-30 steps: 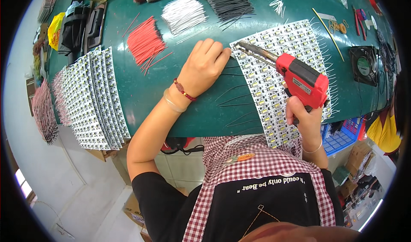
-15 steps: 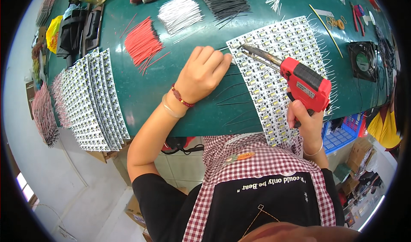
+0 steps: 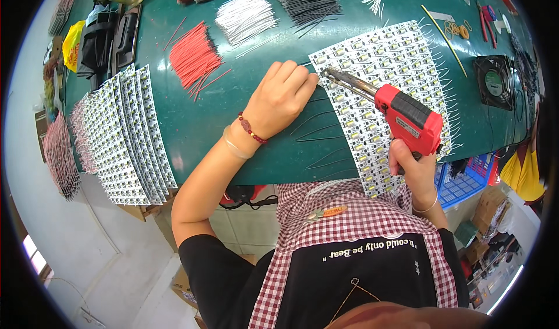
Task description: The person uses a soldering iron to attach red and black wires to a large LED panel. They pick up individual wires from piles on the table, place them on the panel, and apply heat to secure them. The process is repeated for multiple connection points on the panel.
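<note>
My right hand point(image 3: 412, 165) is wrapped round the grip of a red and black soldering gun point(image 3: 410, 119). The gun's long metal tip reaches left to the edge of a white LED circuit board panel point(image 3: 372, 55), near its upper left corner. Close to that tip, my left hand point(image 3: 282, 96) is closed, fingers curled down in a pinch on a black wire point(image 3: 306, 64); its fingertips and most of the wire are hidden. Several black wires point(image 3: 320, 132) stick out from the panel's left edge, and thin pale wires point(image 3: 451, 99) fringe its right edge.
Beyond my hands lie piles of red wires point(image 3: 195, 55), white wires point(image 3: 246, 17) and black wires point(image 3: 305, 3). Stacked LED panels point(image 3: 125, 142) stand at the left table edge. A black fan point(image 3: 494, 82), a yellow stick point(image 3: 443, 39) and pliers point(image 3: 484, 23) lie to the right.
The soldering gun and my right hand have shifted slightly left and down, its tip coming nearer the panel's edge. My left hand has moved a little right.
</note>
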### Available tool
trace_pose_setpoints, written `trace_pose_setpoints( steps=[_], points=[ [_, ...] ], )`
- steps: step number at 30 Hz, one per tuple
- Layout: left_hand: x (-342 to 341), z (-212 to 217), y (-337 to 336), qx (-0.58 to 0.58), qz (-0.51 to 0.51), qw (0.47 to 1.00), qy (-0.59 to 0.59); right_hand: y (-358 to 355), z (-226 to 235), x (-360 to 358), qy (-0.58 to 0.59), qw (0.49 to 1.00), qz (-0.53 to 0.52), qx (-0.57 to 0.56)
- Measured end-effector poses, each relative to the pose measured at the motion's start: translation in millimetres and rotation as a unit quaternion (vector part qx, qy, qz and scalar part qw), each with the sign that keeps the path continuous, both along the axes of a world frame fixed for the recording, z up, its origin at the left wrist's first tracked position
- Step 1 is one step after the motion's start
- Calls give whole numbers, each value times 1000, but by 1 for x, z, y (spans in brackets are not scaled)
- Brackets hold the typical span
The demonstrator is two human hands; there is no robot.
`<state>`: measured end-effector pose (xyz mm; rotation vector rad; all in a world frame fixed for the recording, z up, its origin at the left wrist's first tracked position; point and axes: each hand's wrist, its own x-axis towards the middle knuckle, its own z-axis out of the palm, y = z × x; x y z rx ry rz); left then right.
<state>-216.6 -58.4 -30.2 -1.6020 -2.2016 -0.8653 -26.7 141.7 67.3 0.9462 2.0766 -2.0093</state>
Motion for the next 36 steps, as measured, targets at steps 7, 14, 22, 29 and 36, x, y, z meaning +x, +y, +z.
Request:
trace_pose_setpoints(
  steps=[7, 14, 22, 29, 36],
  points=[
    [0, 0, -1, -3, 5, 1000, -3, -7, 2, -1, 20, 998, 29, 56],
    [2, 1, 1, -2, 7, 1000, -8, -6, 4, 1, 10, 997, 39, 66],
    [1, -2, 1, 0, 8, 1000, -8, -8, 4, 0, 5, 997, 27, 73],
    [1, -2, 1, -8, 15, 1000, 9, 0, 9, 5, 36, 999, -6, 6],
    [2, 5, 0, 11, 15, 999, 31, 4, 8, 14, 63, 998, 0, 2]
  ],
)
